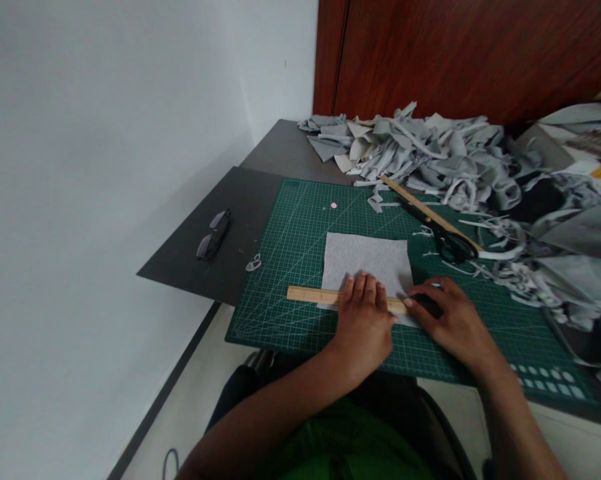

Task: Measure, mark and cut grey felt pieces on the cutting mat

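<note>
**Ruler pinned across grey felt on the cutting mat**

Left hand (363, 313) lies flat, palm down, on a wooden ruler (313, 295). Fingers extended and pressed together side by side, tips reaching onto the grey felt square (365, 263). The ruler runs left to right across the near edge of the felt; its left end sticks out bare over the green cutting mat (290, 247), its right end disappears under the hands.

Right hand (447, 313) sits just beside the left, at the ruler's right end. Fingers curled around a small dark object (427, 304), mostly hidden; what it is cannot be told. Its tip meets the ruler near the felt's right edge.

Felt lies flat near the middle of the mat, unobstructed on its far side.

Surroundings: a second wooden ruler (410, 199) lies diagonally at the mat's far right, with black-handled scissors (443, 239) alongside, touching it. Behind them, a large heap of grey felt scraps (420, 150) spills from the tabletop onto the mat's right side; loose strips crowd close to the right hand. Left of the mat, a pair of glasses (213, 235) rests on a dark board (220, 200). A small pink dot (333, 205) sits on the mat's far part. White wall at left, dark red wood panel (455, 53) behind.
</note>
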A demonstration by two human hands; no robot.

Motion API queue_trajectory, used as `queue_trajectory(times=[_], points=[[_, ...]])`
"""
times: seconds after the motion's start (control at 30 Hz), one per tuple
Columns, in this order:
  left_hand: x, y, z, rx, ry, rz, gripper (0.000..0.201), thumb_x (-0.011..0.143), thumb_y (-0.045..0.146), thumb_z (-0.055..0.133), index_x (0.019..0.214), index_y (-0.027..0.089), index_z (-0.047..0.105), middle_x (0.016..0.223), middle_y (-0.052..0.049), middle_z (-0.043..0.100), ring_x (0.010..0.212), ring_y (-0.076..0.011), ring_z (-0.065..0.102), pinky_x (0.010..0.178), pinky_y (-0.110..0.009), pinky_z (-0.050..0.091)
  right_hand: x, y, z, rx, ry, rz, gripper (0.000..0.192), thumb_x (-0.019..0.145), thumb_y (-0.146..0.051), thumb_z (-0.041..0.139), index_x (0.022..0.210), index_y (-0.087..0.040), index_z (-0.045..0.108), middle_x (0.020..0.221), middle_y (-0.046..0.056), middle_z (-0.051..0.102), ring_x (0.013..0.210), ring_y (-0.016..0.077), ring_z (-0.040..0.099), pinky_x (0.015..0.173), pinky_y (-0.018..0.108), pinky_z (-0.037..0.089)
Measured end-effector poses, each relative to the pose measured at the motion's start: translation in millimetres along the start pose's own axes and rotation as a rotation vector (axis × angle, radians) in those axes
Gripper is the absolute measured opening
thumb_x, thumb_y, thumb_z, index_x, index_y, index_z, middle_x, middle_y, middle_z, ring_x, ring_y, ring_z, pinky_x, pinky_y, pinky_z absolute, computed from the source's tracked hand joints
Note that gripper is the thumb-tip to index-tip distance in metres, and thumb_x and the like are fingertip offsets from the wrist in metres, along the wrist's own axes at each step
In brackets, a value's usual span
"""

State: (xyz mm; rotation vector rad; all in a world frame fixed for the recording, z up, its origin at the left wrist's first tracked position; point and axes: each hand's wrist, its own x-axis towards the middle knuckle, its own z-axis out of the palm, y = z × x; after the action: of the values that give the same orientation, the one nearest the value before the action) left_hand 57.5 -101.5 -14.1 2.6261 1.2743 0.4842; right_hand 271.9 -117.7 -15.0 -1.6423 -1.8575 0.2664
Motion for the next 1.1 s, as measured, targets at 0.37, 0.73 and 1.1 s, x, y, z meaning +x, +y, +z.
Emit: queue_trajectory(times=[0.37, 0.73, 1.1], points=[[0, 2, -3.6, 0.012, 0.007, 0.015, 0.059, 0.105, 0.042, 0.055, 0.146, -0.001, 0.056, 0.156, -0.025, 0.051, 0.153, -0.0380, 0.040, 0.132, -0.055, 0.025, -5, -7, 2, 0.144, 0.245, 0.171, 0.029, 0.106, -0.045, 0.050, 0.120, -0.029, 0.071, 0.100, 0.007, 0.071, 0.083, 0.0248, 0.067, 0.076, 0.041, 0.053], [6, -3, -0.4, -0.034, 0.028, 0.017, 0.055, 0.104, 0.035, 0.058, 0.145, -0.001, 0.057, 0.157, -0.026, 0.052, 0.153, -0.0388, 0.041, 0.130, -0.058, 0.026, 2, 17, -26, 0.050, -0.035, 0.028, 0.021, 0.102, -0.038, 0.060, 0.106, -0.025, 0.076, 0.104, 0.008, 0.064, 0.103, 0.0284, 0.063, 0.092, 0.044, 0.051], [11, -4, -1.1, 0.012, -0.005, 0.022, 0.054, 0.105, 0.035, 0.057, 0.146, 0.000, 0.057, 0.157, -0.026, 0.051, 0.154, -0.0392, 0.039, 0.131, -0.060, 0.025, 4, 26, -26, 0.097, -0.099, -0.044, 0.009, 0.098, -0.026, 0.065, 0.095, -0.023, 0.073, 0.103, 0.008, 0.063, 0.103, 0.0279, 0.063, 0.091, 0.045, 0.050]])
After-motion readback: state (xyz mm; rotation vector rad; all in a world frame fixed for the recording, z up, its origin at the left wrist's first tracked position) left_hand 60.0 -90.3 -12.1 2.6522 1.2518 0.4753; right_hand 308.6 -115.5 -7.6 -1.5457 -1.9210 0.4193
